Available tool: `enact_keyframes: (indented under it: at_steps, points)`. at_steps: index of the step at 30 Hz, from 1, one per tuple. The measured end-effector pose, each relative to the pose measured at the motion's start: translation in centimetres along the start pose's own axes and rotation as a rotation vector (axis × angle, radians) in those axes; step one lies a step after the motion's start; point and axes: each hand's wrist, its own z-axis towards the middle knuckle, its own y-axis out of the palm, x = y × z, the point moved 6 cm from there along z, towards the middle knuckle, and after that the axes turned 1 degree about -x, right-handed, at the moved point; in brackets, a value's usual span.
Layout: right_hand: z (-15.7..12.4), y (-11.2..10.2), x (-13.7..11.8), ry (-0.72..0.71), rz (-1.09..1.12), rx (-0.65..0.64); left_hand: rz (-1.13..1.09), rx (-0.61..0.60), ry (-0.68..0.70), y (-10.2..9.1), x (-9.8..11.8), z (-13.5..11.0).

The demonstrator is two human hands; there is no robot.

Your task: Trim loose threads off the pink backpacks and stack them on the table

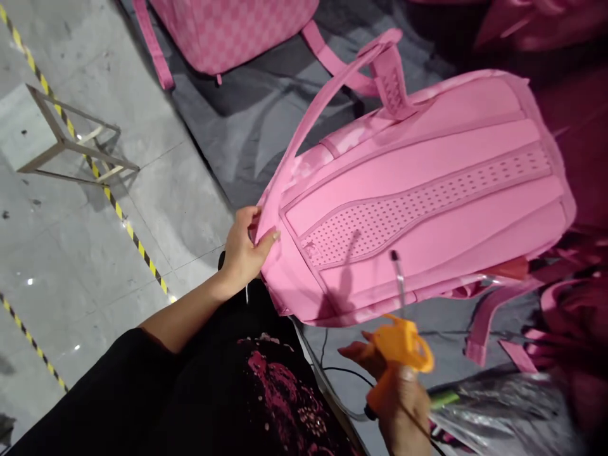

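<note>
A pink backpack (427, 183) lies on the grey-covered table with its back panel up, a dotted mesh strip running along the middle. At its near left end, my left hand (244, 250) grips the edge, thumb on top, by a strap. My right hand (403, 405) is wrapped around an orange gun-shaped tool (403, 345) with a long thin metal shaft and dark tip. The shaft points up over the backpack's lower edge; I cannot tell whether it touches. Some fingers of this hand stretch out to the left.
Another pink checkered backpack (237, 31) lies at the top. Clear plastic wrapping (508, 411) and pink straps (484, 323) lie at the lower right. A dark cable (351, 372) crosses the table near the tool. A wooden-framed stool (61, 139) stands on the taped floor at left.
</note>
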Motion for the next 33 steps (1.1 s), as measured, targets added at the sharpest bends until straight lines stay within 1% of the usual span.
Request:
enact_keyframes:
  at_steps: [1, 3, 4, 6, 7, 8, 10, 12, 13, 14, 15, 16, 18, 19, 20, 21, 22, 24, 26, 30, 33]
  points:
    - [-0.8, 1.2, -0.4, -0.010, -0.062, -0.047, -0.085, -0.062, -0.006, 0.3, -0.1, 0.1]
    - [-2.1, 3.8, -1.4, -0.040, -0.174, -0.118, -0.243, -0.224, -0.030, 1.0, -0.6, 0.0]
    - [-2.5, 5.0, -2.1, -0.055, -0.213, -0.144, -0.271, -0.306, -0.034, 1.3, -0.8, -0.2]
    - [-3.0, 7.2, -3.2, -0.072, -0.250, -0.188, -0.198, -0.422, -0.021, 1.6, -1.4, -0.3]
    - [-3.1, 8.2, -3.7, -0.071, -0.253, -0.201, -0.118, -0.444, -0.002, 1.6, -1.6, -0.2]
    - [-3.2, 9.0, -4.0, -0.060, -0.250, -0.206, -0.036, -0.440, 0.029, 1.4, -1.8, 0.0]
    - [-3.2, 10.0, -4.3, -0.019, -0.238, -0.171, 0.075, -0.365, 0.146, 0.8, -1.3, 0.9]
    - [-3.4, 10.9, -4.2, 0.041, -0.224, -0.124, 0.097, -0.241, 0.338, -0.1, 0.1, 1.7]
    - [-3.5, 11.4, -4.1, 0.069, -0.216, -0.115, 0.090, -0.202, 0.439, -0.4, 0.9, 2.0]
    - [-3.6, 11.9, -3.9, 0.092, -0.207, -0.114, 0.093, -0.212, 0.538, -0.4, 1.7, 2.0]
    - [-3.7, 12.6, -3.8, 0.109, -0.194, -0.119, 0.118, -0.282, 0.628, 0.1, 2.4, 1.8]
    - [-3.8, 13.1, -3.7, 0.123, -0.180, -0.117, 0.168, -0.412, 0.706, 0.9, 3.0, 1.2]
    - [-4.1, 14.0, -3.5, 0.153, -0.153, -0.084, 0.306, -0.765, 0.822, 2.8, 3.2, -0.5]
    - [-4.2, 14.2, -3.4, 0.168, -0.142, -0.064, 0.363, -0.917, 0.853, 3.4, 3.0, -1.4]
    - [-4.5, 14.4, -3.3, 0.181, -0.134, -0.047, 0.393, -1.017, 0.862, 3.7, 2.7, -1.9]
    - [-4.7, 14.6, -3.2, 0.191, -0.126, -0.038, 0.401, -1.066, 0.851, 3.7, 2.5, -1.9]
    - [-5.0, 14.7, -3.1, 0.198, -0.117, -0.035, 0.397, -1.073, 0.828, 3.7, 2.3, -1.5]
    - [-5.6, 15.0, -2.9, 0.208, -0.100, -0.034, 0.416, -1.038, 0.770, 3.4, 1.6, -0.1]
    - [-6.0, 15.1, -2.7, 0.225, -0.096, -0.019, 0.494, -1.054, 0.758, 3.5, 0.6, 1.2]
    - [-6.4, 15.5, -2.5, 0.250, -0.118, 0.033, 0.669, -1.146, 0.864, 4.1, -0.7, 1.8]
    - [-6.8, 15.7, -2.4, 0.257, -0.116, 0.078, 0.716, -1.138, 0.910, 4.4, -0.7, 2.0]
